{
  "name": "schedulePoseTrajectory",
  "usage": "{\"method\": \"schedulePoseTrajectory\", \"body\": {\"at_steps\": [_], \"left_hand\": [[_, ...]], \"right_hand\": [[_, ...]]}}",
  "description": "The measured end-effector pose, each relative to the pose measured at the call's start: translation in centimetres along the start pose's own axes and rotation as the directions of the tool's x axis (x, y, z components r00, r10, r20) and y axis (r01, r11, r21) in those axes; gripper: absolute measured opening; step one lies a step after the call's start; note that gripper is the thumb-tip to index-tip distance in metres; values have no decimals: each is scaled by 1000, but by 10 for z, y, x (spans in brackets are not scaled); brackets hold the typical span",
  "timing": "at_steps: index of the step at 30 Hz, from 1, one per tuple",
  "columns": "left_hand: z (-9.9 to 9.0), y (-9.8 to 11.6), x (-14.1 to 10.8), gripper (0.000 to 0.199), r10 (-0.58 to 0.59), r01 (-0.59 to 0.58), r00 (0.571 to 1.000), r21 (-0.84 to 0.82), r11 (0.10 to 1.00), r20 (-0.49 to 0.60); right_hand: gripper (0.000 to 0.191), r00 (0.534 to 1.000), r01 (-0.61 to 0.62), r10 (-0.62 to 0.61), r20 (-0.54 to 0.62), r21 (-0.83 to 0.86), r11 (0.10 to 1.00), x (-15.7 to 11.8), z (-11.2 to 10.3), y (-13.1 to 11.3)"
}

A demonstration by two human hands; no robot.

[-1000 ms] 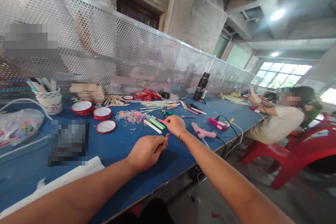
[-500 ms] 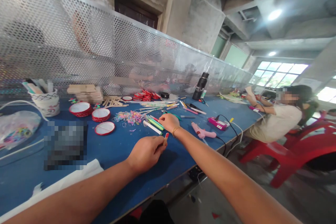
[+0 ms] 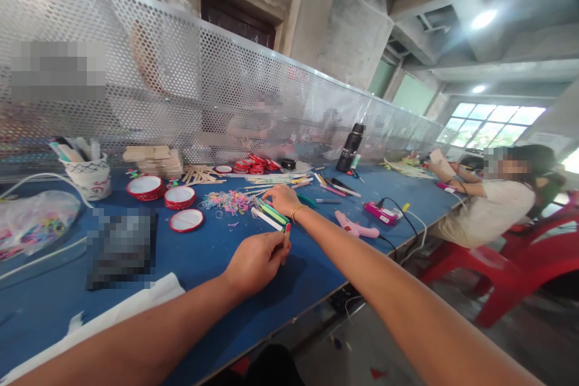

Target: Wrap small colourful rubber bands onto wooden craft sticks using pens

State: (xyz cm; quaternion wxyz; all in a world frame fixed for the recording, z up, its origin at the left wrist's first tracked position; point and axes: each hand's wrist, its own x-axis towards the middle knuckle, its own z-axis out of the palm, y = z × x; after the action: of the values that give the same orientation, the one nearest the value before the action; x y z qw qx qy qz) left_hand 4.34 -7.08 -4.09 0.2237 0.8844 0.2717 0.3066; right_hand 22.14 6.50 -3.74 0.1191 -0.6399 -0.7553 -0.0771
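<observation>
My left hand (image 3: 257, 262) is closed on a small wooden stick (image 3: 287, 234) with a red tip, held upright over the table's front part. Beyond it my right hand (image 3: 281, 200), with a bracelet at the wrist, reaches over green and white markers (image 3: 270, 218); its fingertips are down at their far ends, and what they grip, if anything, is hidden. Just left of those fingers lies a pile of colourful small bands (image 3: 230, 202).
Round red-rimmed lids (image 3: 186, 221), a cup of pens (image 3: 88, 176) and a dark pouch (image 3: 121, 250) are at left. A black bottle (image 3: 350, 148), pink glue gun (image 3: 355, 226) and purple box (image 3: 380, 213) stand right. Farther right sits a person (image 3: 493, 205).
My right hand has moved slightly left and away, towards the far ends of the markers. The stick in my left hand is now more upright. The view has shifted a little.
</observation>
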Motion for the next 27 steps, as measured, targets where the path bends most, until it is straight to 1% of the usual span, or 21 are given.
{"method": "schedulePoseTrajectory", "body": {"at_steps": [2, 5, 6, 8, 10, 13, 16, 19, 22, 24, 27], "left_hand": [[0, 0, 0, 14, -25, 25, 1000, 0, 1000, -14], [0, -1, 0, 12, -62, 62, 997, -7, 998, -43], [0, -1, 0, 12, -73, 72, 996, -11, 997, -52], [-1, -2, 1, 11, -90, 89, 994, -18, 996, -63], [-1, -3, 1, 11, -99, 98, 993, -23, 995, -63], [0, -3, 1, 13, -102, 100, 993, -28, 995, -57], [0, -2, 1, 13, -100, 98, 993, -31, 995, -59], [0, -2, 1, 14, -102, 100, 993, -33, 994, -60], [0, -2, 0, 14, -117, 114, 992, -42, 993, -55], [0, -3, 0, 13, -131, 129, 990, -54, 990, -51], [0, -5, 1, 13, -164, 160, 985, -66, 985, -63]], "right_hand": [[34, 1000, -5, 5, -12, 1, 1000, -3, -3, 1], [32, 992, -1, 5, -128, 27, 1000, -13, -11, 4], [29, 989, 5, -1, -149, 24, 1000, -17, -15, 4], [22, 994, 25, -26, -108, -8, 1000, -26, -21, 2], [20, 999, 8, -10, -45, -57, 998, -34, -26, -2], [19, 995, -67, 75, 63, -124, 990, -39, -30, -10], [22, 978, -126, 152, 143, -178, 976, -35, -32, -18], [27, 965, -146, 185, 183, -209, 967, -29, -32, -22], [30, 959, -146, 192, 206, -220, 965, -24, -35, -24], [31, 957, -137, 188, 222, -224, 965, -22, -41, -22], [27, 955, -134, 187, 230, -229, 964, -22, -58, -15]]}}
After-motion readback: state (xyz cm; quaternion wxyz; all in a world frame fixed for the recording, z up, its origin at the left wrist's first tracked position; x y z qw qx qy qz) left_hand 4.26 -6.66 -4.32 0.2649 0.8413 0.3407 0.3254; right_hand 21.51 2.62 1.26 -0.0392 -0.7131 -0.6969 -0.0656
